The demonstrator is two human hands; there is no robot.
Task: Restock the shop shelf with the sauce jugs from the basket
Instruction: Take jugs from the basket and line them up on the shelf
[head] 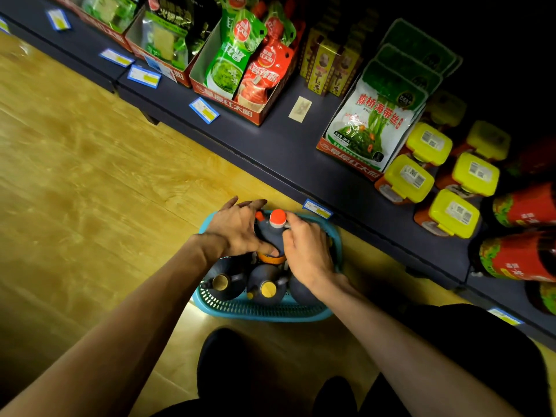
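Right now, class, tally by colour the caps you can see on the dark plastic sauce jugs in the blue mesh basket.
Round red plastic caps: 2
Round yellow plastic caps: 2
Orange plastic cap, half hidden: 1
Total: 5

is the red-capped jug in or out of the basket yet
Still in. The red-capped jug stands upright inside the blue basket, among the other jugs, with the left hand and right hand on its sides.
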